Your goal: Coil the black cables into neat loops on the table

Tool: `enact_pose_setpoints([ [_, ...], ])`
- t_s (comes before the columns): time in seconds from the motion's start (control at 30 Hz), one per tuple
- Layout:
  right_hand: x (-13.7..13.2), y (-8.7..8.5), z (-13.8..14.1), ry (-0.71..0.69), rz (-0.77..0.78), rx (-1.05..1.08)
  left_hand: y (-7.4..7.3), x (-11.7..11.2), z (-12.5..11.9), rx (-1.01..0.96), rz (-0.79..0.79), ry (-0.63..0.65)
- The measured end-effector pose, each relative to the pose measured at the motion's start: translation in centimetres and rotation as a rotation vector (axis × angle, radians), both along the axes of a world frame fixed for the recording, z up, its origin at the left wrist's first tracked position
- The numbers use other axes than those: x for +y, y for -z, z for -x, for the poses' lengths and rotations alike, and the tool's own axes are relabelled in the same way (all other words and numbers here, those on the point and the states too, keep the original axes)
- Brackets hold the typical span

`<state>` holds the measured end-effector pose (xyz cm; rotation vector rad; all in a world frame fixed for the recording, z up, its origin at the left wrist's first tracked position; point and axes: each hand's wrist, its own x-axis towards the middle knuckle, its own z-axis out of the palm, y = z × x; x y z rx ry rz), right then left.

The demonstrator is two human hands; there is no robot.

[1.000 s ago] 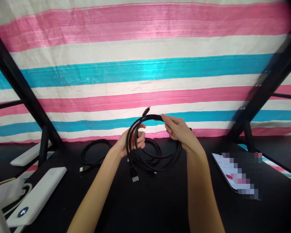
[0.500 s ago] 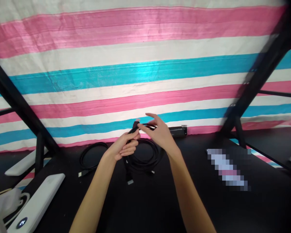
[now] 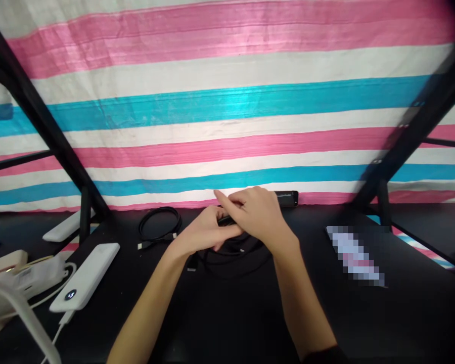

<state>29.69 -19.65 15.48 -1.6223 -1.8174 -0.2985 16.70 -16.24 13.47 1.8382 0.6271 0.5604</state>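
Observation:
Over the black table my two hands meet around a black cable (image 3: 225, 221). My left hand (image 3: 207, 228) is closed on it, with the thumb stretched toward the right. My right hand (image 3: 260, 215) lies across the top, fingers bent around the cable, and hides most of what is gripped. Loose loops of black cable (image 3: 235, 277) rest on the table below the hands, one dark plug (image 3: 191, 264) showing at the left. Apart from these, a second black cable (image 3: 160, 238) lies coiled left of my left hand, its light plug ends visible.
A white power bank (image 3: 89, 275) with a plugged-in lead lies left, near a white power strip (image 3: 41, 278). Another white slab (image 3: 66, 227) sits beyond the black frame post (image 3: 53, 136). Behind my right hand is a black bar-shaped object (image 3: 288, 198); a pixelated flat item (image 3: 354, 255) lies right.
My right hand has closed in over my left hand, with the cable between them. Both hands have dropped slightly, and the loops have shifted. The camera view has turned a little left.

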Motion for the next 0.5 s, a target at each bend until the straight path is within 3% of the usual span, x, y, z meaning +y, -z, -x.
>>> enact_pose_setpoints([
  [0.1,-0.1,-0.1,-1.1,-0.014,-0.002,0.099,1.1,-0.2,1.0,-0.009,0.003,0.019],
  [0.2,0.7,0.9,-2.3,-0.005,0.030,0.240,3.1,0.3,2.2,-0.130,0.025,-0.083],
  [0.3,1.7,3.2,-2.8,-0.055,0.157,0.176,5.3,0.8,3.2,-0.206,0.171,-0.151],
  [0.37,2.0,5.0,-2.7,-0.122,0.256,0.109,6.5,0.8,3.6,-0.223,0.290,-0.141],
  [0.5,2.0,8.5,-2.9,-0.161,0.306,0.119,8.5,0.9,3.3,-0.250,0.447,-0.087],
])
